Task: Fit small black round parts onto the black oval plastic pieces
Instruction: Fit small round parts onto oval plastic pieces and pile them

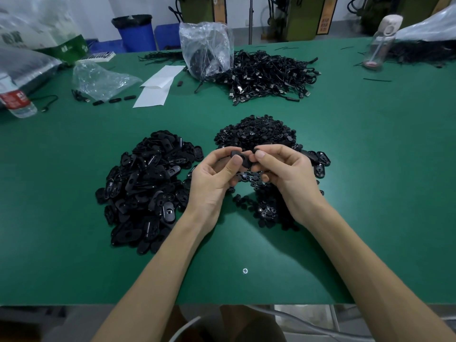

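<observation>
**benchrat:** So where's the actual part? Everything on that table is black.

**greenmat_42:** Dead centre, up off the table. The black oval piece [243,159] sits between the two hands, just in front of the heap of small round parts [256,134]. The left hand [212,178] pinches it, thumb flat on top and fingers curled behind. The right hand [283,169] has thumb and forefinger nipped together on a small black bit [256,151], right up against the oval's right end. It's too small for me to tell if that's one of the round parts.

**benchrat:** Is it seated in the oval?

**greenmat_42:** Can't tell, the thumbs cover the joint.

**benchrat:** And the stock?

**greenmat_42:** The big pile of oval pieces [145,188] lies left of the left wrist. The round ones spread in an arc from behind the hands down under the right wrist. A few loose ovals [320,161] lie just right of the right hand.

**benchrat:** Further back?

**greenmat_42:** It's all on a green table [370,193] with a cross-head screw [245,271] near the front edge. At the back is a tangled heap of black cables [269,75], with a clear plastic bag [207,48] standing against its left side. White paper sheets [158,85] lie left of that, then a crumpled bag [98,80]. A water bottle [17,99] lies at the far left edge, and a clear drinking bottle [377,43] stands far right. Behind the table there's a blue bin [135,33].
</observation>
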`<control>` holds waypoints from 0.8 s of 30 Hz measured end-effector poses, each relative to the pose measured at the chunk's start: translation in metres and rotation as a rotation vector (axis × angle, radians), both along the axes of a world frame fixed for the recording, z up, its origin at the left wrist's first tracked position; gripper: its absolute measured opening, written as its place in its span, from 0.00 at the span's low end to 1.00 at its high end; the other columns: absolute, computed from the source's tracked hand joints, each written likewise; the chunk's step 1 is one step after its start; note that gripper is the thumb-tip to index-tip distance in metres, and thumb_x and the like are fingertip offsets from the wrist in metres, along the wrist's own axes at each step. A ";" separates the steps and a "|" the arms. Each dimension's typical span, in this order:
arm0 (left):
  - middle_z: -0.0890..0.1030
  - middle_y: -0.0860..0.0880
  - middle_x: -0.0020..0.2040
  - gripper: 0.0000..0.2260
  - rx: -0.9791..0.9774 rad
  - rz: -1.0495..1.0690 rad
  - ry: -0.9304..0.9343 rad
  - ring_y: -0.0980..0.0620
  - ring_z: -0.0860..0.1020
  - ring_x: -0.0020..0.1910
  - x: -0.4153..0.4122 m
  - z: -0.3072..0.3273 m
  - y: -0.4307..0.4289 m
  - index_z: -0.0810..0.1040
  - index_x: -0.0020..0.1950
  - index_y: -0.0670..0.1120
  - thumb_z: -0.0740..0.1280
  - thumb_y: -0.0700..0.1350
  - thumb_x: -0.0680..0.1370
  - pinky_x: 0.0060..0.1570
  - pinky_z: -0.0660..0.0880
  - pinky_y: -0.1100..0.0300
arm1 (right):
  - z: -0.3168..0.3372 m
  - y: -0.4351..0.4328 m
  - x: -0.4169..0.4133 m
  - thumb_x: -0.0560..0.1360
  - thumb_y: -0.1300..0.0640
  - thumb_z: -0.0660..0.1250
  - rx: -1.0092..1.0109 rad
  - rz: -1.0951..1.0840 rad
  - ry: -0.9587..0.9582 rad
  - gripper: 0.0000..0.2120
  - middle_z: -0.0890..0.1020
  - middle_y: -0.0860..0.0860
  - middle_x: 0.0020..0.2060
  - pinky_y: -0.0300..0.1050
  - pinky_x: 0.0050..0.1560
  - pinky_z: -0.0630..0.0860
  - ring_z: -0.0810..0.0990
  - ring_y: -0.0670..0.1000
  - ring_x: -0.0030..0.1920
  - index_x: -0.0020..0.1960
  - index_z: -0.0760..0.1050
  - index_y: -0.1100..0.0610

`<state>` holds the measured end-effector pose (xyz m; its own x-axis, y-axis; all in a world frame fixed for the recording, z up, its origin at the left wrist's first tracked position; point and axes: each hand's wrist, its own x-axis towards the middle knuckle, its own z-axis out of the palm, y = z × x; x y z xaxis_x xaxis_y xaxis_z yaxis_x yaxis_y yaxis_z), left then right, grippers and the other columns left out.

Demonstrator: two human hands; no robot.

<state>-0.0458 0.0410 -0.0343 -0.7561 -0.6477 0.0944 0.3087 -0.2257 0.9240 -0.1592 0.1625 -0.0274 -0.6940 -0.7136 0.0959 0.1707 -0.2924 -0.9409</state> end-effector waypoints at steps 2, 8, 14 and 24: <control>0.87 0.44 0.50 0.17 0.001 0.027 -0.033 0.47 0.83 0.47 0.000 0.000 0.000 0.84 0.57 0.47 0.75 0.55 0.73 0.43 0.74 0.58 | 0.000 -0.001 0.001 0.76 0.60 0.74 0.011 0.024 -0.006 0.06 0.87 0.57 0.48 0.39 0.38 0.74 0.82 0.49 0.42 0.53 0.84 0.59; 0.87 0.43 0.47 0.10 0.069 -0.030 -0.042 0.52 0.83 0.38 -0.001 -0.005 -0.002 0.84 0.57 0.40 0.65 0.43 0.85 0.32 0.74 0.64 | -0.001 -0.001 0.002 0.76 0.62 0.74 -0.002 0.089 -0.047 0.07 0.86 0.60 0.47 0.39 0.37 0.73 0.81 0.47 0.38 0.53 0.84 0.60; 0.86 0.45 0.46 0.11 0.070 -0.096 -0.083 0.53 0.81 0.40 -0.004 -0.008 -0.003 0.84 0.60 0.41 0.64 0.34 0.84 0.35 0.73 0.64 | -0.003 -0.003 0.001 0.75 0.64 0.74 0.026 0.042 -0.055 0.09 0.86 0.57 0.44 0.37 0.35 0.73 0.81 0.47 0.36 0.55 0.84 0.64; 0.88 0.45 0.51 0.09 -0.052 -0.029 -0.071 0.50 0.86 0.48 -0.002 -0.011 -0.004 0.86 0.56 0.45 0.72 0.36 0.79 0.42 0.78 0.64 | -0.006 -0.004 -0.001 0.75 0.63 0.76 0.114 -0.136 0.124 0.04 0.85 0.52 0.37 0.36 0.33 0.73 0.80 0.46 0.36 0.49 0.85 0.60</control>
<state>-0.0480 0.0370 -0.0455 -0.7807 -0.6207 0.0726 0.2356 -0.1846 0.9542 -0.1597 0.1588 -0.0339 -0.7724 -0.6254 0.1107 0.0176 -0.1952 -0.9806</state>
